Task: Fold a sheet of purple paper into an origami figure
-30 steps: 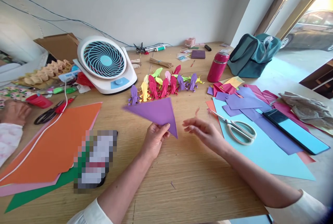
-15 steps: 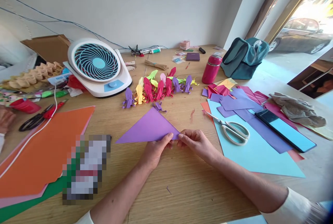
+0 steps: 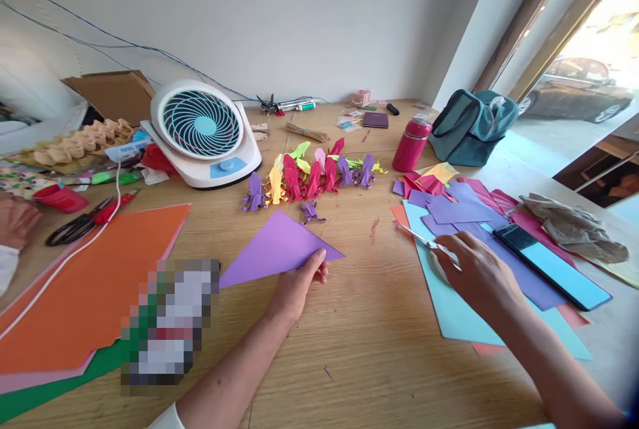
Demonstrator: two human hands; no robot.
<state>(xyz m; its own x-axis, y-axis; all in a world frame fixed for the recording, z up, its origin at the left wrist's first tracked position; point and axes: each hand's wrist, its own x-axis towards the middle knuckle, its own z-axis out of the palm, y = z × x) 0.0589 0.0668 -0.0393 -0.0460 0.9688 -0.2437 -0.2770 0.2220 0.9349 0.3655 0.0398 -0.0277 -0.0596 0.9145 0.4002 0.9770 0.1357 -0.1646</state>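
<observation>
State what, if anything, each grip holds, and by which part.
Left grip: purple paper, by its lower edge near the right corner. Right grip: at scissors, handle end; hold cannot be told.

L hand (image 3: 299,283) pinching 1 purple paper triangle (image 3: 279,246), R hand (image 3: 469,266) over white-handled scissors (image 3: 442,263)

table (image 3: 369,362): matt grained wood | 7 o'clock, triangle (image 3: 277,249): smooth matt purple paper | 4 o'clock, scissors (image 3: 421,237): shiny metal blades | 2 o'clock, flask (image 3: 410,146): glossy red; bag (image 3: 464,133): matt teal cloth | 10 o'clock, fan (image 3: 248,140): smooth white plastic; box (image 3: 114,96): dull brown cardboard | 3 o'clock, wad (image 3: 579,226): rough, crumpled
</observation>
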